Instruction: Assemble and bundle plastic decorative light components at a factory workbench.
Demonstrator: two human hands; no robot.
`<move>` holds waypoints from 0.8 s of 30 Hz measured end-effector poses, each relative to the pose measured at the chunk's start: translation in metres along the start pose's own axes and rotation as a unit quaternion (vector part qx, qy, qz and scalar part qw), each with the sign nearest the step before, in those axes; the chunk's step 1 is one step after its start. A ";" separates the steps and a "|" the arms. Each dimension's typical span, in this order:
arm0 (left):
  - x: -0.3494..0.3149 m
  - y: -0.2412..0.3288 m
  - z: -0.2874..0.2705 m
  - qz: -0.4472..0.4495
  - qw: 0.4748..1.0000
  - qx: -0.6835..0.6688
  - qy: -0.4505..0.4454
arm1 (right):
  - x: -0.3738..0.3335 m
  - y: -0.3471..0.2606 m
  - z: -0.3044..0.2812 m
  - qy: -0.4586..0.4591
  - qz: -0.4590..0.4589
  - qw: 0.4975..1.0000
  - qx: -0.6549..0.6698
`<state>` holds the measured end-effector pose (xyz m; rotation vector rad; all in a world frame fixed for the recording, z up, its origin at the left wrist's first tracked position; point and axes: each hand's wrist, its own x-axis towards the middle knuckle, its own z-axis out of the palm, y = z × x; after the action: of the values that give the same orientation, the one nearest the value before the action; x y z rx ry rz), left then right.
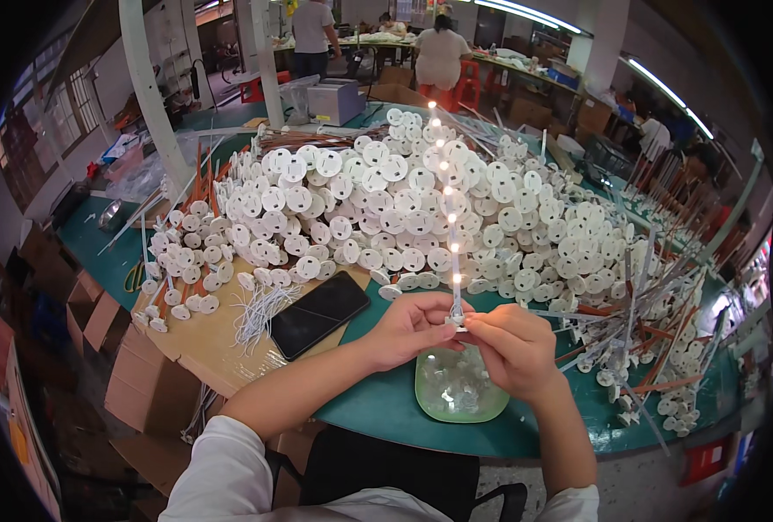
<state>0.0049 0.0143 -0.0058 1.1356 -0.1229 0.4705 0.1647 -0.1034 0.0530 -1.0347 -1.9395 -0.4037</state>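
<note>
Upright between my hands stands a thin LED light strip [453, 235], a row of small warm lights glowing along it. My left hand [415, 329] pinches its small white base from the left, fingers curled round it. From the right, my right hand [514, 342] grips the same base between thumb and fingertips. The fingers partly cover the base. Just below the hands sits a green-rimmed clear bowl [462, 416] with small clear pieces inside. Behind them rises a large pile of white round discs [386, 209] on thin strips.
A black phone [320, 315] and a bundle of white wires [260, 315] lie on brown cardboard [199, 344] at left. Strips with discs stick out at right [639, 339]. The table [378, 396] is green. Cardboard boxes [147, 374] stand at lower left. Other people are at the back.
</note>
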 end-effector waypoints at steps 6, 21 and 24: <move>-0.001 -0.004 0.007 0.027 1.000 -0.005 0.009 | -0.012 -0.005 0.010 0.079 0.006 0.996 -0.041; 0.005 0.000 0.000 0.066 0.973 0.164 0.152 | -0.052 0.002 -0.002 -0.382 0.160 0.902 0.120; 0.005 0.000 -0.005 0.085 0.970 0.174 0.148 | -0.052 0.008 0.002 -0.344 0.195 0.905 0.155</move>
<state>0.0085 0.0205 -0.0064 1.3881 0.1300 0.8324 0.1841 -0.1235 0.0078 -1.4264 -2.2114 0.5585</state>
